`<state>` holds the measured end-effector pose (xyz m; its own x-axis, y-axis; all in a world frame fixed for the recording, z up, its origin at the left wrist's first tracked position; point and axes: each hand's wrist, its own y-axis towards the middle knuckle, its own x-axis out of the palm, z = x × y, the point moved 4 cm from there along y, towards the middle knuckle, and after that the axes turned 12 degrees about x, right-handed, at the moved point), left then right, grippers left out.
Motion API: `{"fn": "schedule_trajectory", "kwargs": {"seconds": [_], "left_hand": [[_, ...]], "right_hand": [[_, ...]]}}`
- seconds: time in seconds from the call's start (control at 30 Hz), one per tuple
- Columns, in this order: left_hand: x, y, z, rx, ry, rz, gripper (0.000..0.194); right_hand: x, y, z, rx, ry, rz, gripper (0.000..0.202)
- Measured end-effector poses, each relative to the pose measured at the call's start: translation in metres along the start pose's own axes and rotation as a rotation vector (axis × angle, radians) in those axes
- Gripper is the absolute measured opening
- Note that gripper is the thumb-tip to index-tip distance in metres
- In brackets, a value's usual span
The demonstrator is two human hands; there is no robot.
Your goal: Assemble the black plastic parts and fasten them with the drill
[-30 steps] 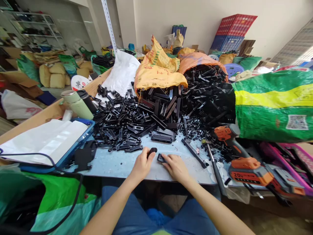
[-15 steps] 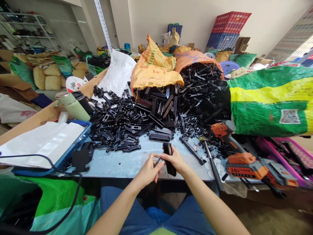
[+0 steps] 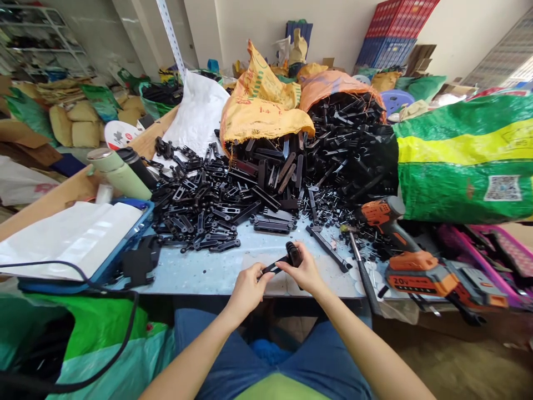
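Note:
Near the table's front edge, my right hand (image 3: 306,270) is closed on a black folding part (image 3: 293,254), which stands roughly upright in its fingers. My left hand (image 3: 248,288) pinches the outer end of a flat black strip (image 3: 272,269) that reaches across to the black part. The two hands are a short distance apart. Behind them lie a stack of long black pieces (image 3: 275,223) and, to the right, a long black bar (image 3: 328,249). Whether the strip is joined to the black part cannot be made out.
Heaps of black parts (image 3: 200,205) spread from a yellow sack (image 3: 266,122) and an orange sack (image 3: 341,89). On the right are a hammer (image 3: 364,272), an orange drill (image 3: 412,266) and a green sack (image 3: 466,189). A blue tray (image 3: 141,222) sits left.
The strip between my hands now lies more lengthwise and shows more of its length. The black part in my right hand has turned and shifted slightly right. The whole view has shifted a little.

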<state>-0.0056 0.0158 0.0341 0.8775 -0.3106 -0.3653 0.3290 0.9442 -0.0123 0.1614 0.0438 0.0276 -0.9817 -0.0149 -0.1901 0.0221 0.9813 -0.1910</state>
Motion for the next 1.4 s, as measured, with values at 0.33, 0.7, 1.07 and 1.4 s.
{"fn": "schedule_trajectory", "kwargs": {"seconds": [0.33, 0.7, 1.07, 1.4], "left_hand": [[0.021, 0.001, 0.003, -0.176, -0.523, -0.256, 0.045], [0.004, -0.016, 0.017, -0.095, -0.185, -0.298, 0.027], [0.012, 0.01, 0.002, -0.083, -0.375, 0.023, 0.052], [0.0, 0.007, 0.031, 0.311, 0.204, 0.098, 0.04]], "right_hand": [[0.006, -0.007, -0.009, -0.057, 0.163, -0.167, 0.043], [0.008, -0.009, -0.014, 0.036, 0.3, -0.319, 0.045], [0.006, 0.003, -0.008, 0.226, 0.188, -0.2, 0.055], [-0.007, -0.007, -0.027, -0.001, -0.223, -0.419, 0.051]]}}
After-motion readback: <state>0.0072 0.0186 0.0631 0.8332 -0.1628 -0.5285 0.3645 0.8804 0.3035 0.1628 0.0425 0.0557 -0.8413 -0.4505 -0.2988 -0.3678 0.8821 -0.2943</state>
